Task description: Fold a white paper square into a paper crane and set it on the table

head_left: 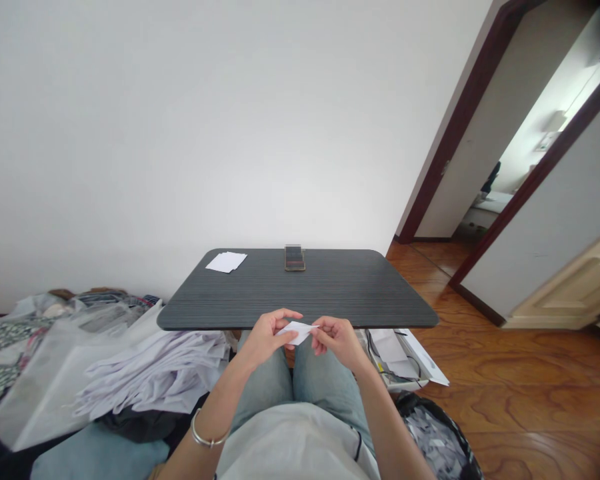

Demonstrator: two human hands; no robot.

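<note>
Dark table [337, 293]; left fingers [283, 314], right fingers [326, 323] holding white paper [299, 331].

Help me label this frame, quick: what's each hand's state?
Left hand: closed, holding white paper.
Right hand: closed, fingers pinching the same white paper.

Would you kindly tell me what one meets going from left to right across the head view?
Rumpled white cloth → white paper sheets → left hand → small white paper → right hand → black bag of paper scraps.
</note>
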